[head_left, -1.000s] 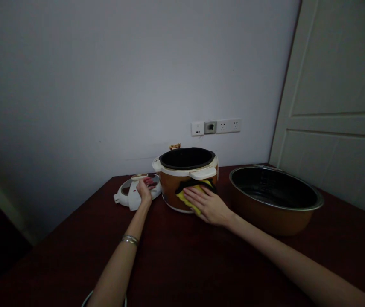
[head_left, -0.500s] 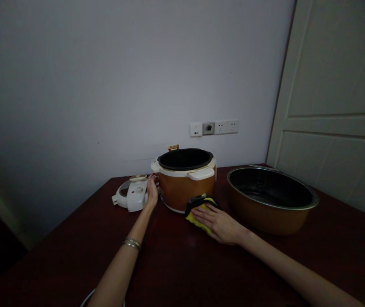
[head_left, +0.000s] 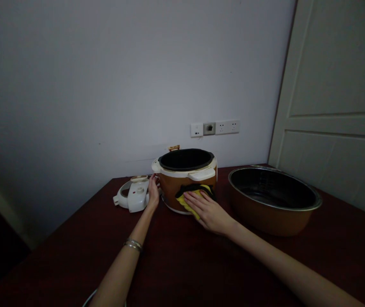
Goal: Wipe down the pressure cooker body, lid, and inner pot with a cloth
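Observation:
An orange rice cooker with a white rim stands upright near the wall, its top uncovered and its inside dark. My left hand grips its left side, with the fingertips partly hidden. Pressed under the fingers of my right hand is a yellow cloth with a dark edge, lying against the lower front of the cooker. Just left of my left hand rests a white lid with a knob on it.
To the right sits a large orange inner pot with a dark inside and metal rim. All stand on a dark red table. Wall sockets are behind, and a pale door is at right. Part of a white cord shows near my left forearm.
My right hand has moved the cloth up and left across the front of the cooker. My left hand stays at the cooker's side. The view has shifted slightly.

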The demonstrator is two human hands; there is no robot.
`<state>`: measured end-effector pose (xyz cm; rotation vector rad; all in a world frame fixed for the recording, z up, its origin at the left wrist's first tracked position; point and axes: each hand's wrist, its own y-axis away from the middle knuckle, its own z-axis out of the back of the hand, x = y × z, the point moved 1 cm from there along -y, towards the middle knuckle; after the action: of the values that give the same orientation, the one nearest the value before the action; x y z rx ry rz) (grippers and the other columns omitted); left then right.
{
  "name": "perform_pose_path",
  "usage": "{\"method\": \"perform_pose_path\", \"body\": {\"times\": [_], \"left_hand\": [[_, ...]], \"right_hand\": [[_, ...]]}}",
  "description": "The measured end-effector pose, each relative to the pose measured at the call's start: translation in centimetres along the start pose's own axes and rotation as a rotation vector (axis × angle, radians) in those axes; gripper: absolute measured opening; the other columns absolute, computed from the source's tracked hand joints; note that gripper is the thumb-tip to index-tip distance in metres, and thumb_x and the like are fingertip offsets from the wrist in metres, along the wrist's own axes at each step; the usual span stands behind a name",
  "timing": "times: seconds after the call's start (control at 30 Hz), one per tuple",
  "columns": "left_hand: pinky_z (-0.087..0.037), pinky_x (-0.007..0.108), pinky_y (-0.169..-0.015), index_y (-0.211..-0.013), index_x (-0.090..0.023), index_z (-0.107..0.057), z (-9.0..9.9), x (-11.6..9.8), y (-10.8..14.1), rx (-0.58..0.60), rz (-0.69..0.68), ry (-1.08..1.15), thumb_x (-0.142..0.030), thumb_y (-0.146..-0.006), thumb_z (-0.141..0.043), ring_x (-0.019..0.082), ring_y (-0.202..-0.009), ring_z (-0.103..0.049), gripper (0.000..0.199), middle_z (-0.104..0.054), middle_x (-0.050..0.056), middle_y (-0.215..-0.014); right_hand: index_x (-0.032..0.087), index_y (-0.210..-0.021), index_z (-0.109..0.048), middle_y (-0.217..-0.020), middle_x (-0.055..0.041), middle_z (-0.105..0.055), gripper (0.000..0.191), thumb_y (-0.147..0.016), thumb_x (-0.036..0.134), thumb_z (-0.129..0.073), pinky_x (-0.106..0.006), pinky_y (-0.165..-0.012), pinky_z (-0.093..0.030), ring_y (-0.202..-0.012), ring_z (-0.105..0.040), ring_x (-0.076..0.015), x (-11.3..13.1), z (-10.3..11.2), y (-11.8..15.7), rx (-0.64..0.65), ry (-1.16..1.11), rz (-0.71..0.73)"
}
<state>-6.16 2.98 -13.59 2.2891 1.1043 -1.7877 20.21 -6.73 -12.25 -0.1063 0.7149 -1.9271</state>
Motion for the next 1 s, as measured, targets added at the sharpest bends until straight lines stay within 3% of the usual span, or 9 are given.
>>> {"method": "perform_pose_path", "body": {"times": [0.2,0.33,0.43,0.53,0.67,0.73,0.83,0.93,1.0], "left_hand": [[-0.048,0.027,-0.079,-0.113,-0.021,-0.058,-0.3,-0.5,0.4,-0.002,0.033,-0.014,-0.040,-0.086,-0.044,0.018,-0.106,-0.059,0.036,-0.059,0.009,-0.123],[-0.048,0.027,-0.078,-0.109,-0.020,-0.060,-0.4,-0.7,0.4,-0.023,0.045,-0.006,-0.037,-0.086,-0.044,0.018,-0.101,-0.060,0.033,-0.062,0.010,-0.118],[-0.049,0.026,-0.075,-0.107,-0.020,-0.061,-0.3,-0.7,0.4,-0.034,0.040,0.007,-0.038,-0.085,-0.047,0.018,-0.097,-0.062,0.032,-0.063,0.010,-0.113],[-0.049,0.026,-0.073,-0.107,-0.020,-0.061,-0.3,-0.7,0.4,-0.037,0.054,0.031,-0.037,-0.085,-0.046,0.017,-0.096,-0.063,0.032,-0.064,0.009,-0.112],[-0.049,0.024,-0.068,-0.101,-0.018,-0.062,-0.4,-1.5,0.1,-0.086,0.109,0.052,-0.032,-0.086,-0.041,0.016,-0.088,-0.064,0.029,-0.067,0.009,-0.101],[-0.048,0.021,-0.058,-0.097,-0.017,-0.062,-0.4,-2.4,-0.4,-0.147,0.135,0.018,-0.029,-0.086,-0.039,0.013,-0.074,-0.064,0.029,-0.067,0.008,-0.089],[-0.039,0.019,-0.040,-0.096,-0.015,-0.060,-0.4,-4.2,-1.0,-0.214,0.215,-0.071,-0.031,-0.086,-0.036,0.011,-0.049,-0.055,0.030,-0.062,0.004,-0.072],[-0.032,0.019,-0.033,-0.093,-0.016,-0.058,-0.6,-6.0,-1.5,-0.133,0.309,-0.067,-0.041,-0.087,-0.035,0.010,-0.038,-0.048,0.035,-0.059,0.002,-0.063],[-0.029,0.018,-0.031,-0.089,-0.017,-0.056,-0.9,-6.9,-1.7,-0.083,0.348,-0.056,-0.046,-0.087,-0.035,0.010,-0.035,-0.046,0.037,-0.058,0.002,-0.060]], "right_hand": [[0.011,-0.146,-0.025,-0.151,-0.0106,-0.028,0.068,-0.080,0.011,-0.043,-0.046,-0.111,-0.028,-0.139,-0.025,-0.0231,0.1,-1.5,3.9,0.122,-0.107,-0.033],[0.012,-0.144,-0.032,-0.147,-0.0114,-0.035,0.060,-0.085,0.016,-0.044,-0.043,-0.111,-0.030,-0.137,-0.029,-0.0224,0.3,-1.0,4.8,0.110,-0.205,-0.051],[0.015,-0.140,-0.040,-0.145,-0.0103,-0.040,0.049,-0.091,0.023,-0.041,-0.039,-0.110,-0.033,-0.134,-0.035,-0.0206,0.9,0.3,4.7,0.063,-0.320,-0.138],[0.017,-0.131,-0.052,-0.136,-0.0106,-0.051,0.042,-0.095,0.031,-0.036,-0.038,-0.104,-0.040,-0.124,-0.049,-0.0214,1.6,2.5,3.9,-0.045,-0.484,-0.319],[0.012,-0.092,-0.068,-0.088,-0.0084,-0.071,0.045,-0.093,0.043,-0.036,-0.031,-0.071,-0.053,-0.079,-0.066,-0.0212,1.4,6.4,2.3,-0.161,-0.743,-0.621],[0.012,-0.077,-0.065,-0.070,-0.0046,-0.066,0.045,-0.090,0.047,-0.040,-0.027,-0.055,-0.048,-0.063,-0.061,-0.0182,0.2,8.9,1.4,-0.217,-0.831,-0.744],[0.014,-0.069,-0.060,-0.060,-0.0014,-0.059,0.040,-0.086,0.048,-0.045,-0.024,-0.047,-0.041,-0.055,-0.054,-0.0160,-3.5,13.3,-0.1,-0.441,-0.774,-0.841],[0.018,-0.056,-0.050,-0.052,0.0001,-0.050,0.041,-0.084,0.047,-0.046,-0.024,-0.045,-0.033,-0.050,-0.047,-0.0139,-8.9,17.1,-2.3,-0.633,-0.401,-0.860],[0.017,-0.059,-0.053,-0.056,-0.0022,-0.053,0.042,-0.088,0.044,-0.040,-0.025,-0.050,-0.033,-0.055,-0.049,-0.0148,-12.7,18.3,-4.2,-0.615,-0.128,-0.863]]}}
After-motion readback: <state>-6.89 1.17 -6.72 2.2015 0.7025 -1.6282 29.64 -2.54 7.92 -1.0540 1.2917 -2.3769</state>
